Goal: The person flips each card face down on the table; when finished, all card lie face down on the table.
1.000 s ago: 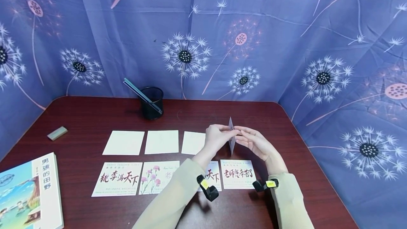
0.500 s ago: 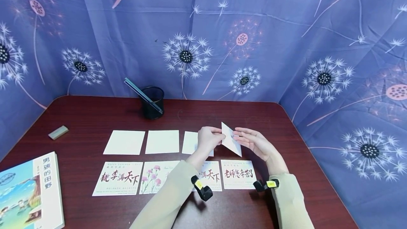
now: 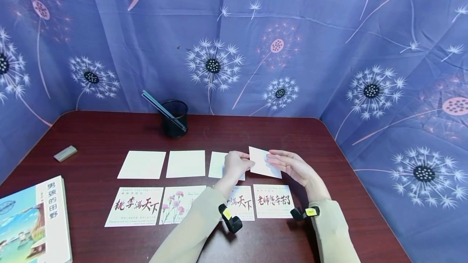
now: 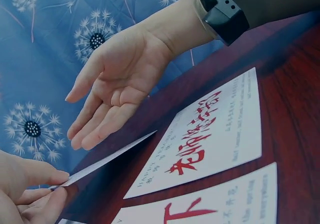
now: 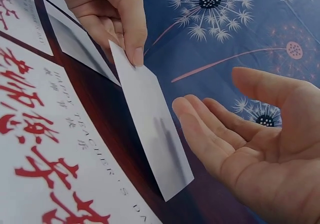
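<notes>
A white card (image 3: 261, 164), blank side up and tilted over the table, is pinched along its left edge by my left hand (image 3: 234, 166). Thumb and fingers meet on it in the left wrist view, where the card (image 4: 107, 159) shows nearly edge-on. My right hand (image 3: 294, 167) is beside the card's right part, palm turned toward it. In the right wrist view a gap shows between the right fingertips (image 5: 182, 106) and the card (image 5: 152, 129). Below lies a printed card with red lettering (image 3: 274, 201). A blank white card (image 3: 216, 164) is partly hidden behind my left hand.
Two more blank cards (image 3: 141, 164) lie in the back row. The front row holds other printed cards (image 3: 134, 206), partly covered by the left sleeve. A mesh pen cup (image 3: 175, 119) stands behind, a small grey-white block (image 3: 66, 153) and a book (image 3: 36, 222) at left.
The card went from upright, edge-on to me, to leaning over with its blank face up. My left hand moved left and down with it; the right hand stayed nearly in place.
</notes>
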The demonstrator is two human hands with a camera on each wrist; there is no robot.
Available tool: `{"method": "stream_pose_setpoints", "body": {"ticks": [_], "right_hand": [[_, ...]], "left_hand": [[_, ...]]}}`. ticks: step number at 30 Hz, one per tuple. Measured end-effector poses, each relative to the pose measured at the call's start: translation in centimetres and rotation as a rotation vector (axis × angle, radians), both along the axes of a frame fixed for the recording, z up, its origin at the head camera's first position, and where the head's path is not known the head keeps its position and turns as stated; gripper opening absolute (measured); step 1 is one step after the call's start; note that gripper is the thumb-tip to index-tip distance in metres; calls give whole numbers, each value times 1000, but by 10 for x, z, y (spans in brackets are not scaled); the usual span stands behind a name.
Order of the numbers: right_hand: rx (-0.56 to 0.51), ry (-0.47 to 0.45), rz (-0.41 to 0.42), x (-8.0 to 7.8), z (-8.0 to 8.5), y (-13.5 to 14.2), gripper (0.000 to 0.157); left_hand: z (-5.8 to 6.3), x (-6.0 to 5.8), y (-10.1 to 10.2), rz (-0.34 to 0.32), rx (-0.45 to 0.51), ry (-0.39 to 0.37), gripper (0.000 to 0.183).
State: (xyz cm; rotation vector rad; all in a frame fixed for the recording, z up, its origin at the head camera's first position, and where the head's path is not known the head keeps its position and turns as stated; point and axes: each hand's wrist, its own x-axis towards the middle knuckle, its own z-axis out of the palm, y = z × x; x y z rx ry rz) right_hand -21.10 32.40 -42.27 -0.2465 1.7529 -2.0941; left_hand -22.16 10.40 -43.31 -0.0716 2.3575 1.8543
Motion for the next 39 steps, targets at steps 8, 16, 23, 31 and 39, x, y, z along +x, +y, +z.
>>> {"method": "stream_pose_setpoints", "body": {"ticks": [8,16,23,31,39], "right_hand": [[54,-23,2,-1,-5,0,55],[106,-29,10,-4,-11,1,55],[160,-44,-11,-4,-14,2,54],[149,-50,4,-3,-12,-1,57],[104,-26,48,-2,-12,1,59]], "left_hand": [[-3,1,-1,-29,-105,14,31],[-6,1,-3,-66,-119,44,32],[-6,1,-6,-77,-149,45,30],[-3,1,-11,-91,-162,27,28],[-2,-1,-19,-116,-154,24,31]]}}
